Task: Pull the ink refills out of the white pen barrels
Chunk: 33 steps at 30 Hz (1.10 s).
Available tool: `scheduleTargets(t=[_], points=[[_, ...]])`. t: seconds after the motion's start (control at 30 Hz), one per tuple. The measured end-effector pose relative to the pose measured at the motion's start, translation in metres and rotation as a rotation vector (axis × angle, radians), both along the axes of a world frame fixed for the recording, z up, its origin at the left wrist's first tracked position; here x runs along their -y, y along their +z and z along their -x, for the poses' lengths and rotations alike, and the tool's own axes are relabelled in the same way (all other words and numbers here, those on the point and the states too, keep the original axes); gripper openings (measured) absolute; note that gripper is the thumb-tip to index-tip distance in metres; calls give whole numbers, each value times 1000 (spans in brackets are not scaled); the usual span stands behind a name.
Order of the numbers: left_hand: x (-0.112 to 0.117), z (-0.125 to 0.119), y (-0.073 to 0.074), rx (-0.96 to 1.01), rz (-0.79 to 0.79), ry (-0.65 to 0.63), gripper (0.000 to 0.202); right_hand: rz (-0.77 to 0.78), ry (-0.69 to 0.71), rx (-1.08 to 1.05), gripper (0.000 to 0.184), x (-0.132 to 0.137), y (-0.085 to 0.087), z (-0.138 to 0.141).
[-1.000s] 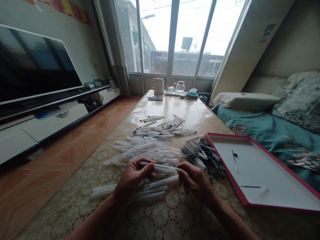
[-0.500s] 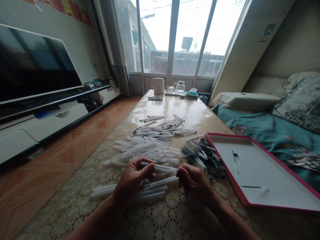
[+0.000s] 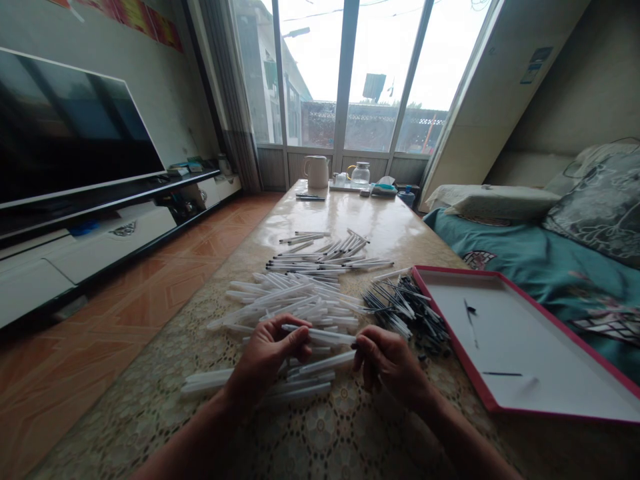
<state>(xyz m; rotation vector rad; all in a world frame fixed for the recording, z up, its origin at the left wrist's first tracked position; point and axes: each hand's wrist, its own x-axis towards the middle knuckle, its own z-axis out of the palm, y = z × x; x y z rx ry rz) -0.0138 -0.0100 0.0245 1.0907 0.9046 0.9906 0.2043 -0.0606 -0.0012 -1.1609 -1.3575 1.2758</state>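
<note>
My left hand is closed around a translucent white pen barrel, its tapered end between thumb and forefinger. The barrel points right, nearly level, above a pile of loose pen barrels. At the barrel's right end, my right hand is closed in a pinch on a small dark pen end plug, mostly hidden by the fingertips. More barrels lie under and between the hands. Black ink refills and small black plugs are heaped right of the pile.
Dark-ended pens lie beyond the barrels. A shallow red-rimmed box with a few dark pieces inside sits at the right. A jug, a glass pot and tissues stand at the table's far end.
My right fingertips have shifted very slightly at the barrel's end, where a dark bit shows. My left hand and the barrel hold still.
</note>
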Motion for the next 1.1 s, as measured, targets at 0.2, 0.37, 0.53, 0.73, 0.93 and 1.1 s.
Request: scheduleTargets(t=[0.2,0.37,0.53,0.73,0.93,1.1], points=[[-1,1,0,33,17,17,30,3,-22,-123,33,1,10,1],[0,0,1,21,22,10,30,40,-33,-78,35,0,9,3],[-6,8,4,105,43,80,31,-106,-127,90,30,-3,10,-12],[-12,22,12,132,-49,284,28,-375,-530,621,21,-10,11,-55],[3,4,3,-258,-433,107,12,-549,-934,1072,34,-24,-1,-76],[7,-8,-10,-532,-923,-75,17,-600,-877,1066,30,-27,-8,-74]])
